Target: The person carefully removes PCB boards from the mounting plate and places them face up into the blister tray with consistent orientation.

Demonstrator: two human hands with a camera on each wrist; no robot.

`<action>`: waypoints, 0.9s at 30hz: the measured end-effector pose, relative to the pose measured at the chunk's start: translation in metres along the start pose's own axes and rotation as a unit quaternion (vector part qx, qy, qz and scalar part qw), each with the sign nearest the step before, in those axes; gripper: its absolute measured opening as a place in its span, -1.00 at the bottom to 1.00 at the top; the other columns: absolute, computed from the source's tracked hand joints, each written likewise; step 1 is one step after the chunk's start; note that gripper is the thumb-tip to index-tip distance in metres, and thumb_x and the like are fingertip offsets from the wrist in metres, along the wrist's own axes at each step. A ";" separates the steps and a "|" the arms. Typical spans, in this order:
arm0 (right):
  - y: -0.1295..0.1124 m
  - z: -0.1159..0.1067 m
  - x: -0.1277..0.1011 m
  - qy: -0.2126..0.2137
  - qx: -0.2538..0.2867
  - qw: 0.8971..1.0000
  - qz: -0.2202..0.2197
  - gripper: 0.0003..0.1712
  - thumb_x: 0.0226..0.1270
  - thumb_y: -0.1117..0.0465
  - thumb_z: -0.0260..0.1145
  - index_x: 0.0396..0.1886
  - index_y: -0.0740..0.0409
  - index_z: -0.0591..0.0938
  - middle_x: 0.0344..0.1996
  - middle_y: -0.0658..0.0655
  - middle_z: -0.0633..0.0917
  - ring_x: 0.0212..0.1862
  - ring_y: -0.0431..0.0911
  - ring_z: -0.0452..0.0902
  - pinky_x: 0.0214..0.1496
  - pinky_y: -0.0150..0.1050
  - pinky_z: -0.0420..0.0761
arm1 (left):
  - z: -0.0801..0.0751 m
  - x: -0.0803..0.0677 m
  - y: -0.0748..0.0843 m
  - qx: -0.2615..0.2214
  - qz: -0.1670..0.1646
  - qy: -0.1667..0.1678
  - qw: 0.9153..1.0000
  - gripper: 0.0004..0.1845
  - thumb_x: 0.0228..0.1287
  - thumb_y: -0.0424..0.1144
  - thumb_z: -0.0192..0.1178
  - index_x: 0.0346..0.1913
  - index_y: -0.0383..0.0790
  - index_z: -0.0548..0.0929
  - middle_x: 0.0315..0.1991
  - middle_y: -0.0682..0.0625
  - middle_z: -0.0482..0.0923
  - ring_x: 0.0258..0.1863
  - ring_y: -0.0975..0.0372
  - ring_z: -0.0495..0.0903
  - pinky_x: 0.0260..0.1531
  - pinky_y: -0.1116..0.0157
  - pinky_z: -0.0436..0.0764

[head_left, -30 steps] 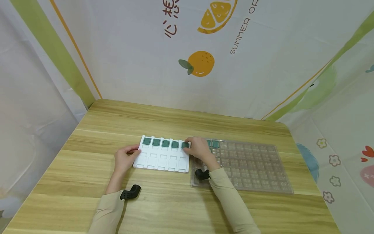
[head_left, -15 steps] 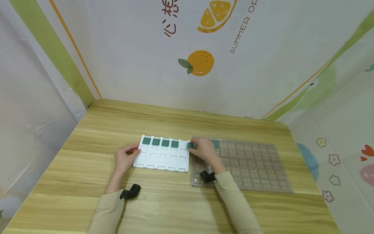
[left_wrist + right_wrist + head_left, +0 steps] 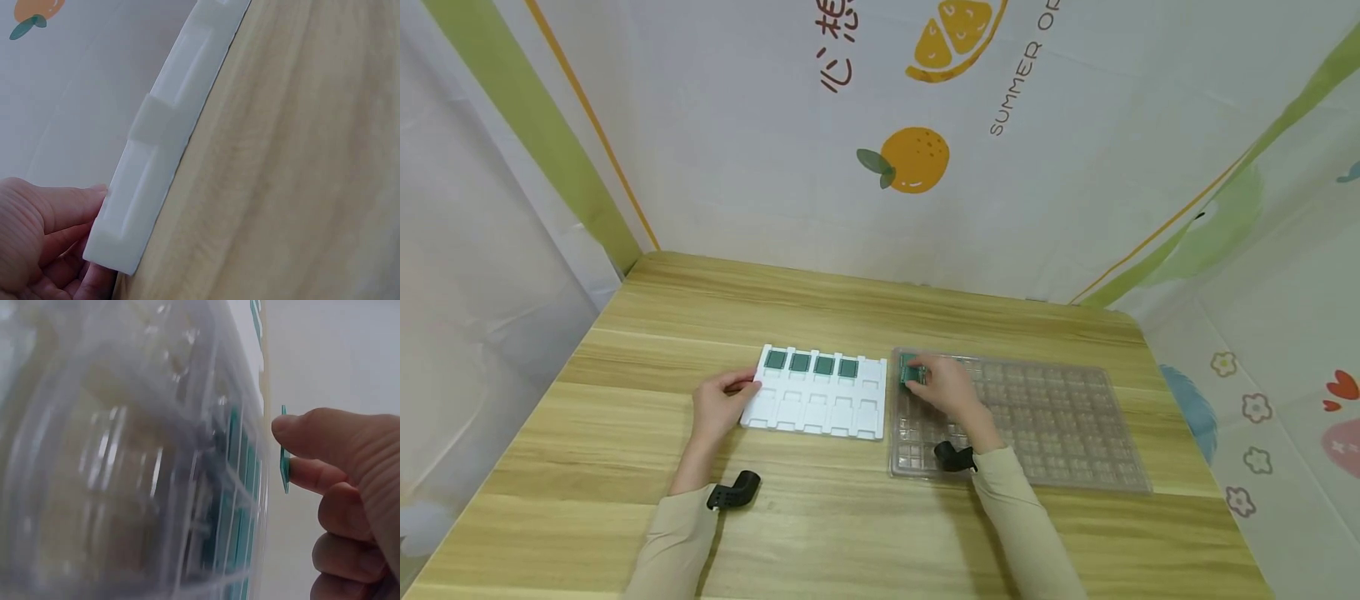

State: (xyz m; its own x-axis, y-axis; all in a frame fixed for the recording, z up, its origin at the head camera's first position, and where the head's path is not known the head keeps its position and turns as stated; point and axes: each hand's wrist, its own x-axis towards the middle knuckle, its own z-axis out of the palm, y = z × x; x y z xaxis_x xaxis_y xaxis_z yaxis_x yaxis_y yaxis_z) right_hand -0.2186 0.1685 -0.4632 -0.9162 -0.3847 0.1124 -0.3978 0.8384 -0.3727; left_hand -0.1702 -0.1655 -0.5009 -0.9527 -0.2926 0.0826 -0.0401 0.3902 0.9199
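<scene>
A white plastic tray [image 3: 801,386] lies on the table, with several small green square boards [image 3: 823,366] in its back row. My left hand [image 3: 718,407] grips the tray's left edge, thumb on top. In the left wrist view that white edge sits between thumb and fingers. My right hand [image 3: 951,388] is over the back left of a clear compartmented tray [image 3: 1060,425]. Between its thumb and index finger it pinches one thin green board [image 3: 285,467], held above the clear tray. More green pieces [image 3: 240,506] show inside the clear tray, partly hidden in the head view by the hand.
The wooden table [image 3: 805,533] carries both trays side by side, a narrow gap between them. A printed white curtain [image 3: 775,167] hangs behind and at the sides. Each wrist wears a black camera mount [image 3: 735,490].
My right hand has lifted a green board out of the white tray's back right pocket and carried it right, over the clear tray. My left hand has stayed on the tray edge.
</scene>
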 end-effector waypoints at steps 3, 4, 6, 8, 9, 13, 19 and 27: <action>0.004 -0.003 -0.003 0.004 -0.003 1.000 -0.003 -0.68 0.14 0.15 0.41 -0.12 0.17 0.68 -0.82 -0.10 0.35 -0.73 -0.26 0.15 -0.67 -0.41 0.13 | 0.000 0.001 0.000 0.001 0.001 0.000 1.000 -0.78 0.10 -0.48 0.26 -0.16 -0.50 0.68 -0.32 -0.32 0.65 -0.50 0.56 0.43 -0.48 0.62 0.41; 0.005 -0.004 -0.004 0.003 -0.003 1.000 -0.001 -0.68 0.14 0.15 0.41 -0.12 0.18 0.68 -0.82 -0.10 0.35 -0.73 -0.26 0.14 -0.68 -0.40 0.13 | 0.000 0.001 0.000 0.001 0.001 -0.001 1.000 -0.79 0.10 -0.49 0.26 -0.16 -0.50 0.68 -0.32 -0.32 0.65 -0.50 0.56 0.44 -0.48 0.62 0.41; 0.008 -0.006 -0.005 0.003 -0.002 1.000 0.004 -0.66 0.14 0.14 0.41 -0.10 0.18 0.67 -0.82 -0.09 0.34 -0.73 -0.25 0.13 -0.68 -0.40 0.10 | 0.001 0.001 -0.001 0.001 0.001 0.000 1.000 -0.79 0.10 -0.49 0.26 -0.16 -0.50 0.67 -0.32 -0.33 0.65 -0.50 0.56 0.44 -0.48 0.63 0.41; 0.011 -0.008 -0.007 0.002 -0.007 1.000 0.009 -0.65 0.13 0.12 0.41 -0.10 0.17 0.67 -0.82 -0.09 0.33 -0.73 -0.25 0.12 -0.69 -0.39 0.09 | 0.001 0.001 -0.001 0.000 0.001 -0.001 1.000 -0.79 0.10 -0.49 0.26 -0.16 -0.50 0.67 -0.32 -0.33 0.65 -0.50 0.56 0.44 -0.48 0.63 0.42; 0.012 -0.008 -0.008 0.002 -0.008 1.000 0.012 -0.64 0.13 0.12 0.41 -0.09 0.18 0.67 -0.82 -0.09 0.34 -0.73 -0.25 0.12 -0.69 -0.40 0.09 | 0.001 0.001 -0.001 0.000 0.001 -0.001 1.000 -0.78 0.10 -0.49 0.25 -0.16 -0.50 0.67 -0.32 -0.33 0.65 -0.51 0.57 0.44 -0.48 0.62 0.42; 0.019 -0.011 -0.012 0.009 -0.002 1.000 0.012 -0.66 0.13 0.15 0.41 -0.11 0.20 0.67 -0.81 -0.09 0.35 -0.72 -0.25 0.15 -0.66 -0.38 0.13 | 0.001 0.001 0.000 0.000 -0.001 -0.003 1.000 -0.78 0.12 -0.48 0.25 -0.15 -0.50 0.67 -0.31 -0.33 0.65 -0.50 0.57 0.44 -0.48 0.62 0.42; 0.029 -0.013 -0.018 0.013 0.009 1.000 0.008 -0.67 0.12 0.18 0.41 -0.12 0.22 0.67 -0.82 -0.08 0.33 -0.72 -0.25 0.14 -0.67 -0.37 0.13 | 0.000 0.000 0.001 0.000 0.001 -0.001 1.000 -0.79 0.11 -0.49 0.25 -0.16 -0.50 0.67 -0.32 -0.33 0.64 -0.50 0.56 0.44 -0.47 0.63 0.42; 0.040 -0.015 -0.026 0.030 -0.003 0.999 0.010 -0.67 0.07 0.19 0.44 -0.16 0.25 0.68 -0.79 -0.09 0.34 -0.70 -0.25 0.14 -0.65 -0.36 0.15 | 0.000 -0.001 0.002 -0.003 0.002 0.001 1.000 -0.79 0.11 -0.49 0.25 -0.16 -0.51 0.67 -0.32 -0.33 0.64 -0.50 0.55 0.44 -0.46 0.63 0.41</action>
State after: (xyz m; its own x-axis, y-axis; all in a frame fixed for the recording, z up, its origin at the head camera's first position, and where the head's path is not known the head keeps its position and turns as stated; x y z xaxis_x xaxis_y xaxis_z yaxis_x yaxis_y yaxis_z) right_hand -0.2113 0.2175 -0.4672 -0.9252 -0.3441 0.1602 -0.3795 0.8483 -0.3692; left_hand -0.1691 -0.1642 -0.4997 -0.9521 -0.2930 0.0872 -0.0341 0.3853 0.9221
